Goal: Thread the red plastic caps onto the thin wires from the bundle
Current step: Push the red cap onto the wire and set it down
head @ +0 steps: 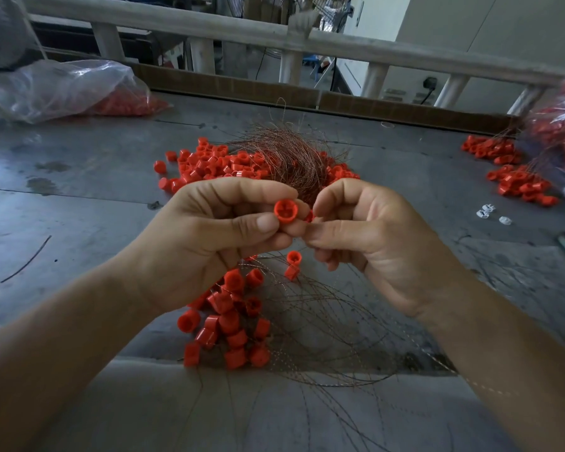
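Note:
My left hand (209,230) pinches a red plastic cap (285,210) between thumb and fingers, its open end facing me. My right hand (366,236) is close against it, fingers curled, pinching at a second red cap (310,216) that is mostly hidden; any wire in that pinch is too thin to make out. Behind the hands lies the wire bundle (291,154) over a heap of loose caps (209,164). Below the hands lie threaded caps (229,321) with thin wires (323,337) fanning toward me.
A clear plastic bag of caps (69,89) lies at the far left, another bag (561,125) at the far right with a cap pile (522,184) beside it. Small white pieces (490,213) sit at right. A railing (274,37) borders the grey table (79,197).

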